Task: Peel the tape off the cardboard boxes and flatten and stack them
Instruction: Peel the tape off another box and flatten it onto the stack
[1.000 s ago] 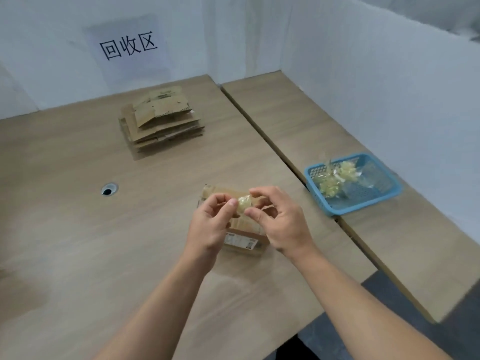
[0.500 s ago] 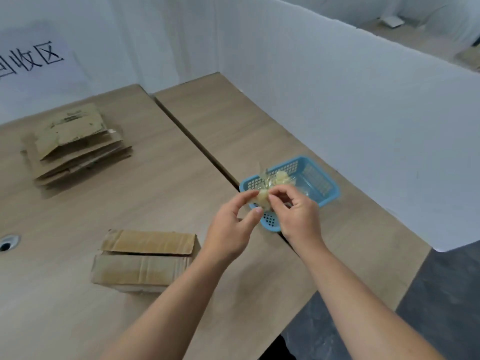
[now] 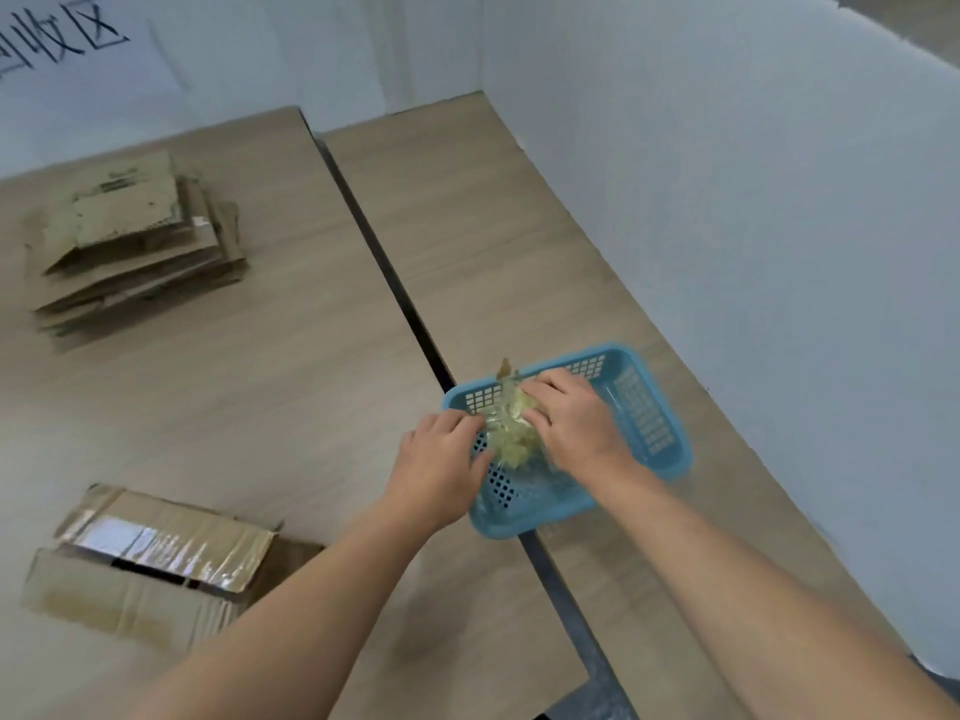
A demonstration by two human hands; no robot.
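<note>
A small cardboard box (image 3: pixel 150 569) lies at the lower left of the table, its top flaps loose with shiny tape still on one flap. A stack of flattened boxes (image 3: pixel 135 246) sits at the far left. My right hand (image 3: pixel 571 418) is inside the blue plastic basket (image 3: pixel 644 407), pressing a wad of crumpled yellowish tape (image 3: pixel 511 433) down onto the tape scraps there. My left hand (image 3: pixel 441 465) is at the basket's near left rim, fingertips touching the same wad. Whether either hand still pinches the tape is unclear.
Two wooden tables meet at a dark seam (image 3: pixel 395 283) running under the basket. White partition walls (image 3: pixel 727 174) close off the back and right. A paper sign (image 3: pixel 67 39) with black characters hangs on the back wall.
Both hands carried the balled tape from above the box rightward and down into the blue basket. The view swung right, so the box now lies at lower left.
</note>
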